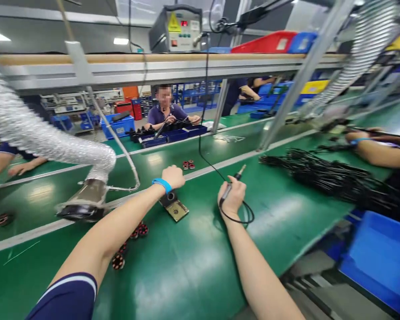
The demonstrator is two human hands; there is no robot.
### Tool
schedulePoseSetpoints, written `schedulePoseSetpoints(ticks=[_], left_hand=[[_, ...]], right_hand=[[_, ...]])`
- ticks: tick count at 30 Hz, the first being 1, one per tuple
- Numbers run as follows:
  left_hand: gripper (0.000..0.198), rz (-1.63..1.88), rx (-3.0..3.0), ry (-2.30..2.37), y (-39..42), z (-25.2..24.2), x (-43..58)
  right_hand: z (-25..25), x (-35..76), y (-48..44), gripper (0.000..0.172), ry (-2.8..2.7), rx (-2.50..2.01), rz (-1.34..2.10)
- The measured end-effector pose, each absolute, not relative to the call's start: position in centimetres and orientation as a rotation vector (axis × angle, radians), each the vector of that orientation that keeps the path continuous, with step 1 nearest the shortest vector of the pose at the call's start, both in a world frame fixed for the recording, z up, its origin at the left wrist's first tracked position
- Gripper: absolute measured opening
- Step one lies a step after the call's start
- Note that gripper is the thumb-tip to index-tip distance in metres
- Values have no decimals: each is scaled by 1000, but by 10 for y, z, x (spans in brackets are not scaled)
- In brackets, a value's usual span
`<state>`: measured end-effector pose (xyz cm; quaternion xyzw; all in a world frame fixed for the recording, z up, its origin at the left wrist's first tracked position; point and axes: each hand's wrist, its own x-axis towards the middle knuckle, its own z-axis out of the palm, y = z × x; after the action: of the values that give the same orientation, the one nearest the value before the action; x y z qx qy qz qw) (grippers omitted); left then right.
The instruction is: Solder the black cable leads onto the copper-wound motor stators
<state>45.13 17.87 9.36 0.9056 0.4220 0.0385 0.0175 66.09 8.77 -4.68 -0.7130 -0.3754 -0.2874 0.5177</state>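
My left hand [173, 177] is curled into a fist with a blue wristband [162, 185] on the wrist, just above a metal soldering-iron stand [175, 209] on the green belt [186, 266]. My right hand [232, 195] grips a pen-shaped soldering iron [236, 180], its tip pointing away from me. A black cord [240, 216] loops from the iron around my wrist. Small round wire-wound coils [118, 262] lie on the belt below my left forearm.
A silver flexible duct [30, 129] ends in a nozzle [82, 204] left of my hands. A bundle of black cables [326, 180] lies right, beside a co-worker's hand [358, 137]. A blue bin [380, 262] sits low right. Another person [165, 113] works across the bench.
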Motion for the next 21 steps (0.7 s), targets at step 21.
schedulePoseSetpoints(ticks=[21], left_hand=[[69,-22,2708,1441,331,7,577]], right_hand=[[-41,651,87,30,-962,-1608,-648]])
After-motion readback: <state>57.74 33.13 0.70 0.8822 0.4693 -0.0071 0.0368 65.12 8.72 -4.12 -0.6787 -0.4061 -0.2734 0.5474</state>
